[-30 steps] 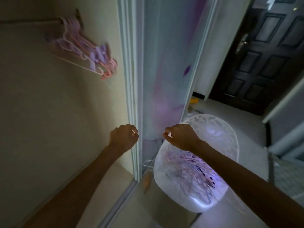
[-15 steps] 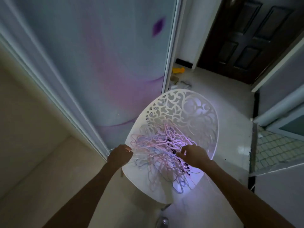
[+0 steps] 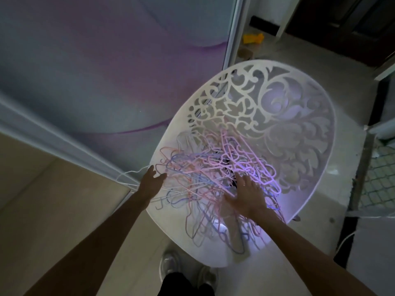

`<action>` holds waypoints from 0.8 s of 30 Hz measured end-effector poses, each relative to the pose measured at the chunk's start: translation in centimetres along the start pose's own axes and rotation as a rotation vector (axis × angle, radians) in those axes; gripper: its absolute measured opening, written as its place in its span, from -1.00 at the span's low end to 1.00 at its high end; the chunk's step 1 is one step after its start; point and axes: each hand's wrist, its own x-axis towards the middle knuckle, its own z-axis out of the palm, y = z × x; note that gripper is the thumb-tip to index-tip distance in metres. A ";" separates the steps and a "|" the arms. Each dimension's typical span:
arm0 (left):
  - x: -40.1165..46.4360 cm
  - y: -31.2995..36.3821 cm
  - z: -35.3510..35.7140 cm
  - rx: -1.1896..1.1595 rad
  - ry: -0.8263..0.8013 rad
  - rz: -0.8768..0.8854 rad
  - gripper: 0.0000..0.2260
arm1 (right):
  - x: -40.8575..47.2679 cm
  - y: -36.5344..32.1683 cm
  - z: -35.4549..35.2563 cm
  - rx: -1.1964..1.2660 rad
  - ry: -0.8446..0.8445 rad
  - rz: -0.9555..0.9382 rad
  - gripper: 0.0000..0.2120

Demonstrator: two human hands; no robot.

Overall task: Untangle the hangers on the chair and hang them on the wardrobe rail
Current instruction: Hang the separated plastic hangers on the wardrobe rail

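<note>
Reaching over the chair, I keep my left hand and right hand with fingers spread, holding nothing, above the tangled hangers on the seat, positioned to choose a loose one.

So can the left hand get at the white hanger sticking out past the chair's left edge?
Probably yes: the left hand, open, hovers right beside the white hanger, with nothing between them, though its other end is tangled in the pile.
</note>
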 end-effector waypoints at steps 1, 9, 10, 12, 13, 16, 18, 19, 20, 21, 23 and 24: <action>0.7 0.0 0.4 -0.022 0.003 0.014 -0.45 | 0.6 0.0 0.4 0.057 -0.006 0.017 -0.17; 1.7 0.3 0.8 -0.076 0.288 0.246 -0.69 | 0.9 2.4 -2.4 0.148 -0.067 -0.060 -0.22; 1.7 0.6 0.6 -0.151 0.278 0.256 -0.68 | 0.8 2.8 -3.0 0.127 -0.053 -0.064 -0.19; 1.9 1.3 0.4 -0.350 0.192 0.226 -0.75 | 0.4 3.5 -3.9 0.076 -0.065 -0.076 -0.19; 2.1 1.4 0.4 -0.395 0.138 0.177 -0.81 | 0.2 3.7 -4.2 0.034 -0.089 -0.086 -0.22; 3.1 0.6 0.4 -0.321 0.024 0.040 -0.83 | -0.3 4.2 -4.8 -0.041 -0.191 -0.129 -0.29; 3.5 -0.3 0.0 -0.214 0.022 0.035 -0.80 | 0.0 4.5 -5.5 0.039 -0.130 -0.122 -0.37; 3.6 -0.9 -0.3 -0.144 0.036 0.063 -0.79 | 0.3 4.6 -5.8 0.113 -0.046 -0.099 -0.43; 3.5 -1.4 -0.4 -0.044 0.066 0.116 -0.80 | 0.8 4.7 -5.9 0.181 0.064 -0.058 -0.45; 3.4 -1.9 -0.4 0.052 0.106 0.190 -0.81 | 1.5 5.0 -5.9 0.215 0.164 -0.013 -0.44; 2.8 -2.3 0.1 0.170 0.167 0.281 -0.74 | 3.0 5.6 -5.5 0.143 0.203 0.097 -0.31; 2.2 -2.1 0.5 0.218 0.165 0.267 -0.67 | 3.6 5.9 -5.2 0.105 0.148 0.150 -0.23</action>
